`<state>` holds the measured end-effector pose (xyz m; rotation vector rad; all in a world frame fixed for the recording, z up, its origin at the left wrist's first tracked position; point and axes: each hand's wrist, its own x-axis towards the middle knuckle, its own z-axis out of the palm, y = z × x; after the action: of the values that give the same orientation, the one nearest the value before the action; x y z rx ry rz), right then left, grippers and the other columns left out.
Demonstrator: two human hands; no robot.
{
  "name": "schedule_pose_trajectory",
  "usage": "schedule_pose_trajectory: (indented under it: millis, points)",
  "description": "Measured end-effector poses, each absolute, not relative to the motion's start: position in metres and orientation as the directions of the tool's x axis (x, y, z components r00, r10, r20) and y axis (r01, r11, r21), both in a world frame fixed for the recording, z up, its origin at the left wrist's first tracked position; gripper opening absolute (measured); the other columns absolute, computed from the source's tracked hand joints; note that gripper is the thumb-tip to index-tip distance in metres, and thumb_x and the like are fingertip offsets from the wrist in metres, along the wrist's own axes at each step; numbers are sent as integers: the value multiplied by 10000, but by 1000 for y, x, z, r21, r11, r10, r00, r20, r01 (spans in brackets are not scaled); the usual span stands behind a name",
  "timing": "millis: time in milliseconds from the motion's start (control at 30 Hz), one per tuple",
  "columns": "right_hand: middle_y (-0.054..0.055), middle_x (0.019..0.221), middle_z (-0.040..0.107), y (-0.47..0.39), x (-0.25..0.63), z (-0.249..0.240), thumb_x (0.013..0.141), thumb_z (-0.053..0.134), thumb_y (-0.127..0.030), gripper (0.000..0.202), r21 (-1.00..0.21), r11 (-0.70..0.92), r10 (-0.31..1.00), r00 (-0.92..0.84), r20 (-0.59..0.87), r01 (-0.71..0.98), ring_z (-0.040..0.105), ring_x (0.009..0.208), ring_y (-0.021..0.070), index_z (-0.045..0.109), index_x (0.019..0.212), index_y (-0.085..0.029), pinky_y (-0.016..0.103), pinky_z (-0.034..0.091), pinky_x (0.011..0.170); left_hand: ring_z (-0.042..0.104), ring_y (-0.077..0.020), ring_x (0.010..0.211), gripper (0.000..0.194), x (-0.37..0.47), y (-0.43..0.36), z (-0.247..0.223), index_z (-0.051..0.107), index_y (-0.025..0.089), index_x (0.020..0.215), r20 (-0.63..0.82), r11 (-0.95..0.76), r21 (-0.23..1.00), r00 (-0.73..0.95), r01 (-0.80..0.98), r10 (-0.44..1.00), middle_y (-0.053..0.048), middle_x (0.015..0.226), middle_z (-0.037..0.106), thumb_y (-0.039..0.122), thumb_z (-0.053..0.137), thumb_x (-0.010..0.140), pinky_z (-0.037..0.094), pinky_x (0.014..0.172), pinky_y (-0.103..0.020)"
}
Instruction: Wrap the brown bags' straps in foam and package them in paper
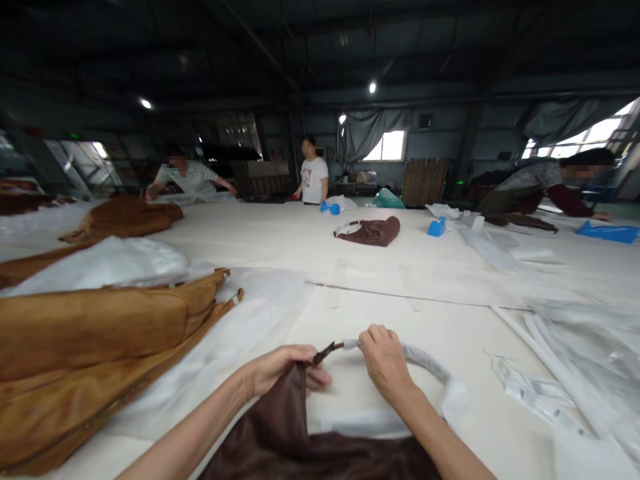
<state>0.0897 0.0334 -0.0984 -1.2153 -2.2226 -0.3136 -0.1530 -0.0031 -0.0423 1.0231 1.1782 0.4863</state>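
Note:
A dark brown bag (280,427) lies at the near edge of the table, with its curved strap (425,358) wrapped in white material arching to the right. My left hand (293,370) is closed on the upper left corner of the bag, beside the dark strap end (327,352). The fingers of my right hand (384,357) are closed round the wrapped strap, a little right of that strap end. A translucent strip shows inside the loop, behind my right forearm.
Tan bags (100,327) and clear plastic fill the left. Plastic sheets (600,353) and small packets lie right. Farther back are another brown bag (375,231) and blue objects (437,227). Three people stand or lean round the white table (270,233).

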Motion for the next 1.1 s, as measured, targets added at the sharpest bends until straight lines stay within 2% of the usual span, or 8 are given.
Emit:
schedule_pose_trajectory:
  millis: [100,233,367,500,700,833,933,1100]
  points:
    - [39,835,572,45,96,-95,965,511,-178,128,-95,564,567,-301,767,820,479,800,216,578,862,-212,337,331,735,675,-200,610,464,-133,-4,-25,480,215,925,-417,459,888,431,7,800,-82,728,735,444,775,648,514,610,-294]
    - [36,831,589,53,108,-91,953,505,-152,129,-182,530,586,-202,785,828,515,800,221,584,877,-219,340,359,730,505,-115,391,428,-84,-8,-24,408,236,893,-212,205,977,280,54,936,7,542,656,370,735,652,359,431,-188]
    - [59,982,655,27,138,-92,888,467,-52,281,-283,498,684,-171,709,820,579,913,235,602,1065,-223,376,430,823,403,-109,323,360,-47,-17,-78,422,242,823,-205,165,955,147,245,968,17,494,621,398,660,602,252,363,-204]
    - [102,1183,645,-46,182,-93,943,477,-162,306,-390,447,802,-167,574,805,585,1083,254,573,1229,-213,422,460,947,391,-120,343,414,-47,-35,-115,513,222,749,-256,225,925,66,305,964,5,480,583,526,678,521,259,376,-235]
    - [47,1263,663,-112,210,-101,939,578,-268,237,-608,358,931,-226,285,708,536,1260,236,648,1165,-251,513,291,1170,479,-131,474,622,-60,-23,-103,612,194,926,-319,294,926,75,236,945,21,617,596,629,803,525,330,458,-226]
    - [78,1215,675,-121,236,-97,965,501,-252,266,-746,353,920,-65,386,565,600,1148,175,642,1186,-201,335,466,1038,499,-134,542,639,-59,-25,-98,634,219,930,-355,339,925,77,172,932,35,650,603,613,860,479,407,499,-229]
    - [79,1118,693,-132,272,-91,972,477,-273,251,-753,322,903,54,427,573,630,1062,176,658,1127,-196,313,498,963,514,-150,591,596,-57,-28,-96,657,249,861,-403,390,908,63,150,913,31,659,629,594,883,431,434,513,-232]
    - [62,956,681,-154,334,-90,960,463,-376,266,-725,-54,841,422,337,687,644,856,186,660,978,-198,319,507,793,499,-166,592,563,-56,-27,-95,683,311,834,-477,477,870,-27,123,878,35,662,635,687,797,432,389,454,-240]
